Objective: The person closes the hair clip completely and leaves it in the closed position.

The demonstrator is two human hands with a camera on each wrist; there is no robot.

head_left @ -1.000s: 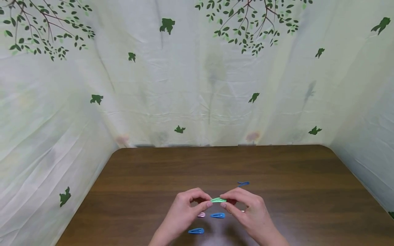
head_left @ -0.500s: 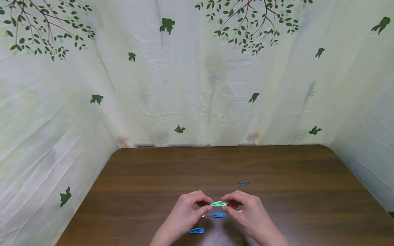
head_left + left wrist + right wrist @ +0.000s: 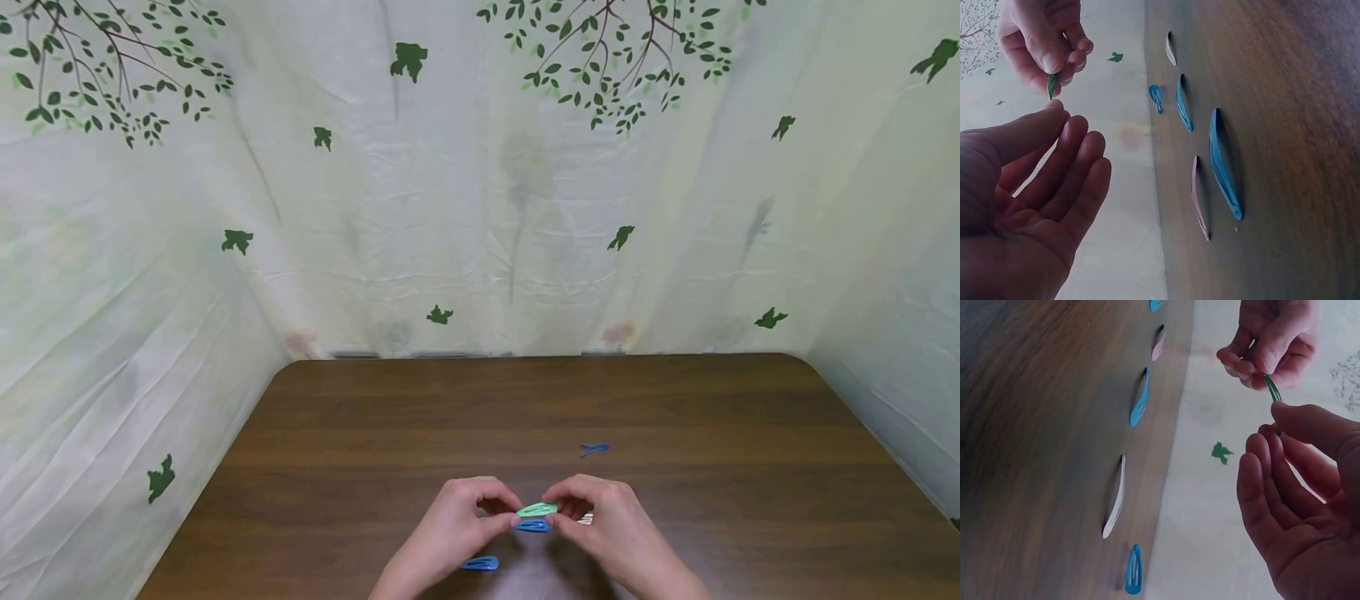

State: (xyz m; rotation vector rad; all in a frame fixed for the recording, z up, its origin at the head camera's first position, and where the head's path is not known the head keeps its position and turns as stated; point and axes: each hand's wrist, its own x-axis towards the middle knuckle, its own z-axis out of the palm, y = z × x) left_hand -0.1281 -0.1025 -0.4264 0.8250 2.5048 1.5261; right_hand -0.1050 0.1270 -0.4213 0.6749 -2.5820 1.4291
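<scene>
A green snap hair clip (image 3: 537, 510) is held above the table between my two hands. My left hand (image 3: 465, 525) pinches its left end with thumb and index finger. At the other end, the thumb and fingers of my right hand (image 3: 607, 521) grip it. Just below the clip, in the head view, lies a blue hair clip (image 3: 533, 526) on the table. Another blue hair clip (image 3: 481, 564) is nearer, by my left wrist. A white hair clip (image 3: 1115, 497) shows fully in the right wrist view. The pink hair clip (image 3: 1197, 199) appears in the left wrist view; my left hand hides it from the head camera.
Farther back on the brown wooden table (image 3: 420, 408) lies a blue hair clip (image 3: 595, 449) with its parts spread apart. A pale curtain (image 3: 450, 208) with leaf and bird prints surrounds the table's back and sides.
Both hands have come down and slightly nearer with the green hair clip, whose flat face now shows more. The left hand has come to cover the pink clip in the head view.
</scene>
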